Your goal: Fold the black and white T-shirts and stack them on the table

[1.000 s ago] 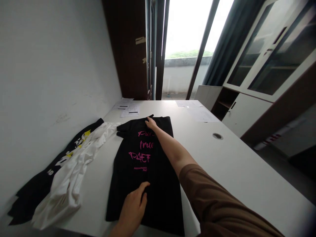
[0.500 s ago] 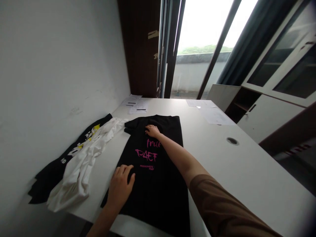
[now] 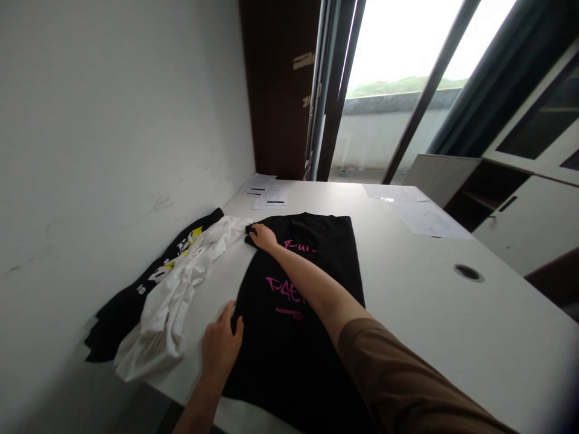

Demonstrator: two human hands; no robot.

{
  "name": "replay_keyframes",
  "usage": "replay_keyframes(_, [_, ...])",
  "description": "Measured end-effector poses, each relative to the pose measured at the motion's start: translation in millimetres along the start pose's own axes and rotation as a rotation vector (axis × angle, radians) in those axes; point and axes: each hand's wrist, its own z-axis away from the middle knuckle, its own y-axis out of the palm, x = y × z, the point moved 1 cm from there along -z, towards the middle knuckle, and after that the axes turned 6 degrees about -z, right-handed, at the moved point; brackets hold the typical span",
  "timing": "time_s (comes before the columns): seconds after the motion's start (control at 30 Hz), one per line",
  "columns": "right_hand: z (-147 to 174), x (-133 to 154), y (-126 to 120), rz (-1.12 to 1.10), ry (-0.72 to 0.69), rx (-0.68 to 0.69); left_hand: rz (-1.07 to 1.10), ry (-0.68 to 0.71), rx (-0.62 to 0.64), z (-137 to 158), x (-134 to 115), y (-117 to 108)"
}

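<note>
A black T-shirt (image 3: pixel 275 355) with pink lettering lies spread on the white table, its lower end toward me. My right hand (image 3: pixel 263 236) reaches across it to the far left sleeve, with fingers bent over the sleeve's edge. At the shirt's left side edge rests my left hand (image 3: pixel 219 343), thumb apart from the fingers. My right forearm hides part of the lettering. To the left lie a crumpled white garment (image 3: pixel 169 307) and, against the wall, a black garment (image 3: pixel 122 310) with white and yellow print.
The white table (image 3: pixel 407 325) has a round cable hole (image 3: pixel 469 273) on its right. Paper sheets (image 3: pixel 270 196) lie at the back left, and more sheets (image 3: pixel 429 218) at the back right. A wall (image 3: pixel 113 132) borders the left side; cabinets (image 3: pixel 534 217) stand at right.
My right hand has moved left from the shirt's upper middle to its sleeve. My left hand stays by the side edge, a little farther out. The view has turned slightly left.
</note>
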Motion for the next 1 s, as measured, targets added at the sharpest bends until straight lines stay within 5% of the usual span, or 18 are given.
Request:
replay_keyframes(0.13, [-11.5,15.1,19.2,0.101,0.194,-0.022,0.161,-0.052,0.062,-1.5,2.4,-7.4])
replay_keyframes(0.27, [-20.9,14.3,27.4,0.126,0.243,-0.023,0.348,-0.021,0.070,-0.5,3.7,-14.6])
replay_keyframes(0.47, [-37.3,7.6,23.8,-0.127,0.250,-0.015,0.426,-0.019,0.038,-1.9,2.0,-17.8])
replay_keyframes(0.7, [-62.4,-13.4,-26.5,-0.551,0.289,-0.268,0.428,-0.040,0.048,2.6,4.3,-19.3])
replay_keyframes(0.87, [-61.9,-44.2,-72.5,-0.728,0.323,-0.343,0.346,-0.053,0.199,9.9,10.0,-25.4])
replay_keyframes(1.0, [-46.0,-76.4,-103.3,-0.858,0.316,-0.368,0.435,0.082,0.316,22.5,-8.6,-47.3])
